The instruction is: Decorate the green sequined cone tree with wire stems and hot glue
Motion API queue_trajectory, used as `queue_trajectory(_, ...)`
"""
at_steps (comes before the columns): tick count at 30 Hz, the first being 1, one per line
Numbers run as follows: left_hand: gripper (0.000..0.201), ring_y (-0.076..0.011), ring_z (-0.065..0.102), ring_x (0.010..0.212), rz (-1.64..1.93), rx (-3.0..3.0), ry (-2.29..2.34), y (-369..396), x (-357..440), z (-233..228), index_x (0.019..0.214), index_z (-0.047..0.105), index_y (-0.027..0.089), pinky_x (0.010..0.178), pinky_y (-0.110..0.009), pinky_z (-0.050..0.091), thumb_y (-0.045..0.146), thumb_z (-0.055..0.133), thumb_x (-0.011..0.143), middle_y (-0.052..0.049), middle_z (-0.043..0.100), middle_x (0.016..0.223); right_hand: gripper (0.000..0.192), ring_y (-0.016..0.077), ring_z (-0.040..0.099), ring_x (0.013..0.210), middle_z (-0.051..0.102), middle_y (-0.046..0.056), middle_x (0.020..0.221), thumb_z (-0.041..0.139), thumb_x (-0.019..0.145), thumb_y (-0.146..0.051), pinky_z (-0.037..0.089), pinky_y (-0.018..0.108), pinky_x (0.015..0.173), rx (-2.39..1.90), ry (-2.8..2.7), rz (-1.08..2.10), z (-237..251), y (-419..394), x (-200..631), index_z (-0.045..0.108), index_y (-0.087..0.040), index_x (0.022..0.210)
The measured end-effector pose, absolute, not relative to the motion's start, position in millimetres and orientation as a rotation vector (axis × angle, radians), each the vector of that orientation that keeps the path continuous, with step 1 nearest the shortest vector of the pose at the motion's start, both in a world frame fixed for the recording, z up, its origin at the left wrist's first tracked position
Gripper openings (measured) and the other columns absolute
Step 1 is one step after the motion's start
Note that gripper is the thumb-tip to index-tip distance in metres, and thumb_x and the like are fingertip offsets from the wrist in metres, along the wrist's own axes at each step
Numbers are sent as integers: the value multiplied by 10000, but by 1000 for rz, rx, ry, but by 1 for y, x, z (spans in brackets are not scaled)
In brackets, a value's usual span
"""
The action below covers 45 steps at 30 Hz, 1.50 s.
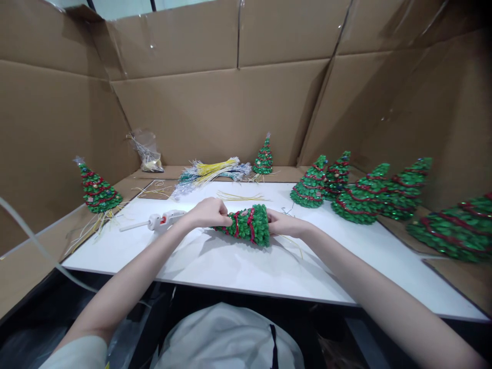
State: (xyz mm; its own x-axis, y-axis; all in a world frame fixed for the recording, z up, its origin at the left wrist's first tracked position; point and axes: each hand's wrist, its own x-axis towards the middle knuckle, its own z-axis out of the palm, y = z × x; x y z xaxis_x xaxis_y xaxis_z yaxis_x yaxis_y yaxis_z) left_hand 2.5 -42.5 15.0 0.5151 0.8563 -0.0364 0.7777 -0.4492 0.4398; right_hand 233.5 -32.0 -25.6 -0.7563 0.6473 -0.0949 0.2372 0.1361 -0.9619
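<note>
Over the white board (238, 271), a little green tree (248, 225) with red trim lies on its side between both hands. The left hand (209, 212) pinches its narrow tip; the right hand (282, 224) grips the wide base, though those fingers are partly hidden. A glue gun (159, 221) lies just beside the left wrist. Finished trees (361, 197) stand to the right.

A white glue gun (159, 221) lies left on the white board (246, 266); five finished green trees (361, 197) stand right, one tree (98, 188) far left, wire bundles (211, 171) far behind, cardboard walls (215, 102) around
</note>
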Motion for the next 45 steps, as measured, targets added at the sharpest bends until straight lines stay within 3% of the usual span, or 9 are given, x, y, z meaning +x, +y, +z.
queue_trajectory(4,256,-91,238,417,226,2460,1452,-47,10,24,414,366,175,443,-259,161,308,517,571,36,260,413,420,191,608,869,662,55,1005,594,683,-182,490,259,702,-769,-2083,1671,-28,-30,233,562,-136,1099)
queue_trajectory(14,198,-127,385,443,73,2742,1666,-61,22,29,492,556,165,456,-250,203,312,477,599,-30,469,446,419,170,614,763,678,43,899,585,681,-194,484,240,622,-874,-2084,1635,-23,-35,230,565,-123,1093)
queue_trajectory(18,217,-126,449,486,184,2671,1663,-67,11,25,538,585,170,479,-240,235,302,477,672,-19,545,509,400,167,616,738,682,45,872,578,690,-200,494,269,674,-879,-2085,1613,-21,-37,230,576,-105,1079)
queue_trajectory(26,127,-107,529,676,639,2632,1366,-71,-13,15,842,632,209,593,-202,350,303,577,774,7,613,807,470,214,612,892,649,77,1086,559,678,-168,490,312,771,-913,-2094,1561,-18,-37,227,559,-118,1145)
queue_trajectory(34,137,-121,570,750,738,2678,1332,-65,-10,2,794,659,195,646,-205,390,216,528,827,-11,639,843,499,213,618,871,663,74,1048,539,679,-151,495,300,734,-954,-2103,1568,-18,-38,228,541,-110,1177)
queue_trajectory(39,134,-117,576,741,752,2695,1348,-65,-9,-1,765,645,193,649,-205,386,188,524,821,3,646,833,493,243,584,983,627,83,1138,553,668,-156,473,344,826,-870,-2124,1517,-19,-36,228,558,-114,1160)
queue_trajectory(45,130,-114,572,711,780,2700,1368,-65,-6,-5,734,628,185,633,-211,372,150,524,805,11,642,805,483,251,594,976,639,86,1123,552,657,-141,474,353,824,-848,-2140,1503,-21,-35,228,574,-101,1138)
